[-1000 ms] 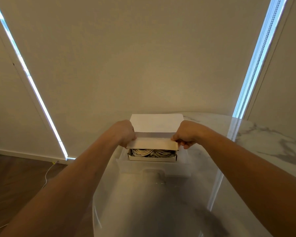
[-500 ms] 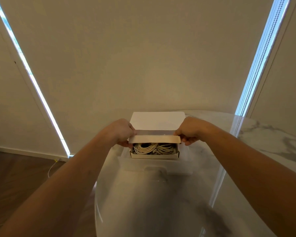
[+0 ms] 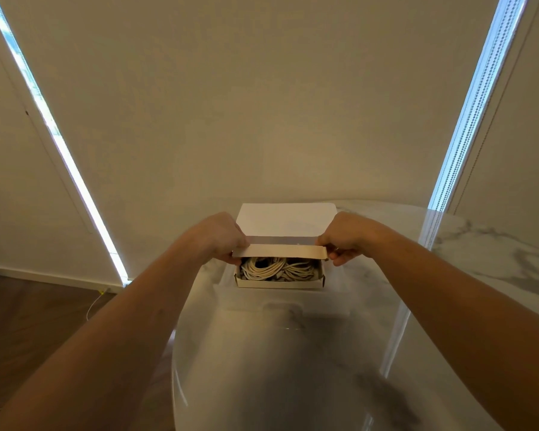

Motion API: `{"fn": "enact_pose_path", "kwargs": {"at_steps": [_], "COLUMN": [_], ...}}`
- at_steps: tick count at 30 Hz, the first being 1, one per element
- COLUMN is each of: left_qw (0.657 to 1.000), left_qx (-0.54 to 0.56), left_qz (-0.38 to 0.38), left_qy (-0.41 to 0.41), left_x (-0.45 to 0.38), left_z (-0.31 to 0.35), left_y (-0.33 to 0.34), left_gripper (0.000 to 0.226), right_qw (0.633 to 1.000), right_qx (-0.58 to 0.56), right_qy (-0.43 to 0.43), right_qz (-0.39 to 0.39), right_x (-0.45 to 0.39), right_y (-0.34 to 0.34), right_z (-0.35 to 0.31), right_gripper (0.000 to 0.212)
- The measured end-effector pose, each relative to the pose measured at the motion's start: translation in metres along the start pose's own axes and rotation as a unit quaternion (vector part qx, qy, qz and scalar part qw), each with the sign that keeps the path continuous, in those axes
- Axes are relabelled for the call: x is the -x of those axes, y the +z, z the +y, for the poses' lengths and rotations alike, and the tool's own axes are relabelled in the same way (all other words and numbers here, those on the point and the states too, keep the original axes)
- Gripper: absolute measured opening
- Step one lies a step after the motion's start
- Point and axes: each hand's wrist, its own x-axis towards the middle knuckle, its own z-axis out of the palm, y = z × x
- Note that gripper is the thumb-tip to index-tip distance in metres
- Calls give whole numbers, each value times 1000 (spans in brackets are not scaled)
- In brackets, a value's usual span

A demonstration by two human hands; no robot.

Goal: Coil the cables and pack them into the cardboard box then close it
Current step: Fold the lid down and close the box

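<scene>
Both hands pinch the lid's front flap, left hand at 9 o'clock, right hand at 3. Compared with a second ago, the lid is slightly higher, so the coiled cables show more. The cardboard box sits on the marble table; closing remains, I think.

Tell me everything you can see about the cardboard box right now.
The cardboard box is small, shallow, pale tan, and sits on the marble table. Coiled cream cables fill it. Its lid is partly open; the left hand and right hand pinch the ends of its folded front flap.
</scene>
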Motion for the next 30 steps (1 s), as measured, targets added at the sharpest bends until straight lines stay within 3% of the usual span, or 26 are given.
{"fn": "enact_pose_path", "kwargs": {"at_steps": [7,15,30], "left_qw": [1000,996,995], "left_qx": [6,90,101], "left_qz": [-1,-3,13], "left_qy": [-1,-27,-7], "left_x": [1,4,-7], "left_z": [3,-7,-8], "left_y": [-3,4,-3], "left_gripper": [20,16,13], "right_qw": [1000,1000,997], "right_qx": [-1,-15,-73], "right_qy": [7,9,-9], "right_qz": [-1,0,28], "right_x": [-1,0,3], "right_y": [-1,1,0], "right_z": [1,3,1], "right_gripper": [17,12,23]}}
